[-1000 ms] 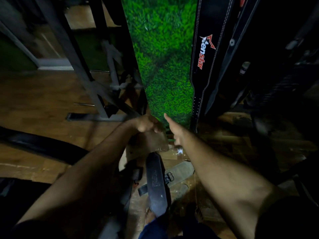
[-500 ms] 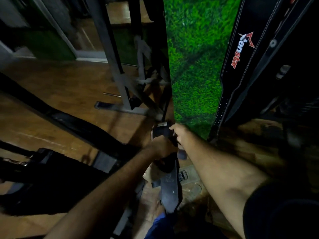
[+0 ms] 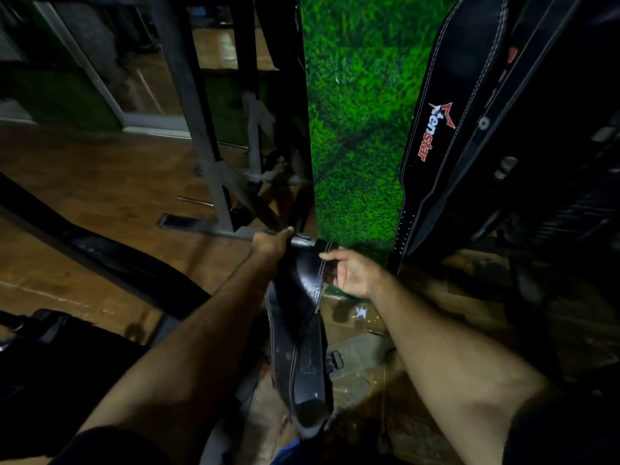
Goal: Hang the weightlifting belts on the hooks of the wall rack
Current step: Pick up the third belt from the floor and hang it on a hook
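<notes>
Now both hands (image 3: 271, 241) (image 3: 352, 271) on belt (image 3: 298, 330)

Both forearms bare; left hand (image 3: 270, 241) and right hand (image 3: 352, 273) ungloved. Short dark sleeves (black, apparently). Blue trousers at bottom edge.

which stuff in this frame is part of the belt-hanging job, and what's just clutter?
In play:
- black belt, held up off the floor
- left hand, gripping its upper end
- right hand, pinching its stitched edge
- branded belt, already hanging by the green wall

Lying about:
- grey metal frame
- long black pad on the wooden floor
- grey strap with buckle on the floor
</notes>
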Demonstrator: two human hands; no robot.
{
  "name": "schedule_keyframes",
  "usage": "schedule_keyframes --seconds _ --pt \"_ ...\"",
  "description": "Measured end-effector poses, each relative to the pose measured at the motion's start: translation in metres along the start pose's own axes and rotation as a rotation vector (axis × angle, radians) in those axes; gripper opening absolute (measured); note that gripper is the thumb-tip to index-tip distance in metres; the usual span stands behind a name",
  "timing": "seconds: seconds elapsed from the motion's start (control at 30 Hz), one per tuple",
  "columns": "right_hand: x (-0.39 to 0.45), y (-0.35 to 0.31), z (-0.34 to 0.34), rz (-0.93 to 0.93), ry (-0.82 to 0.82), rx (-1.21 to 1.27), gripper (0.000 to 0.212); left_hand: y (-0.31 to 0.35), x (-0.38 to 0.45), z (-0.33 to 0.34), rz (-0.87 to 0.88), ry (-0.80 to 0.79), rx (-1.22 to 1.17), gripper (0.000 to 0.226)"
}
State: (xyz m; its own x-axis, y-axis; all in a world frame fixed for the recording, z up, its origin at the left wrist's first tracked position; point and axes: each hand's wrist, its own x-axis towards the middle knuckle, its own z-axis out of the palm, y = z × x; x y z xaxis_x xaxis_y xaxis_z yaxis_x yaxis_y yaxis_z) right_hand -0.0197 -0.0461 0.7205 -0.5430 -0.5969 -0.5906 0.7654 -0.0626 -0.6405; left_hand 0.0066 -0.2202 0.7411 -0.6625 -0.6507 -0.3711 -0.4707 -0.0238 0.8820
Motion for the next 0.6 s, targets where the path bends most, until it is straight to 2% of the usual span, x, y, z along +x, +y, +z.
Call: schedule_keyframes --seconds 0.03,0.1,0.17,0.2,0.23,0.3,0.4,0.47,0.5,0.57,0.6 --pt "-0.003 0.0 -0.002 0.015 -0.002 0.003 0.009 0.0 0.002 0.002 0.029 -0.009 0.007 0.036" --pt "-0.006 -0.002 -0.004 0.032 0.061 0.073 0.036 0.004 -0.004 0.004 0.091 -0.036 -0.047 0.027" --pt "-0.005 -0.007 -0.003 0.041 0.165 0.155 0.06 0.014 -0.014 0.005 0.132 -0.121 -0.197 0.034" --pt "-0.004 -0.011 -0.001 0.028 0.194 0.186 0.065 0.022 -0.021 0.003 0.155 -0.168 -0.256 0.034" --pt "-0.003 -0.017 0.002 -0.012 0.214 0.216 0.063 0.029 -0.026 0.0 0.182 -0.209 -0.291 0.028" --pt "-0.002 -0.039 0.012 -0.137 0.265 0.223 0.039 0.036 -0.03 -0.01 0.197 -0.282 -0.293 0.02" --pt "-0.003 -0.07 0.034 -0.26 0.235 0.123 0.021 0.037 -0.022 -0.027 0.06 -0.318 -0.277 0.036" --pt "-0.009 -0.08 0.05 -0.321 0.153 0.048 0.02 0.048 -0.017 -0.032 0.019 -0.348 -0.235 0.051" --pt "-0.009 -0.082 0.054 -0.361 0.134 -0.001 0.023 0.057 -0.016 -0.032 0.032 -0.364 -0.247 0.052" --pt "-0.019 -0.084 0.06 -0.385 0.076 -0.08 0.034 0.082 -0.018 -0.029 0.125 -0.354 -0.272 0.04" --pt "-0.024 -0.088 0.062 -0.366 0.025 -0.092 0.047 0.093 -0.018 -0.029 0.208 -0.339 -0.264 0.033"
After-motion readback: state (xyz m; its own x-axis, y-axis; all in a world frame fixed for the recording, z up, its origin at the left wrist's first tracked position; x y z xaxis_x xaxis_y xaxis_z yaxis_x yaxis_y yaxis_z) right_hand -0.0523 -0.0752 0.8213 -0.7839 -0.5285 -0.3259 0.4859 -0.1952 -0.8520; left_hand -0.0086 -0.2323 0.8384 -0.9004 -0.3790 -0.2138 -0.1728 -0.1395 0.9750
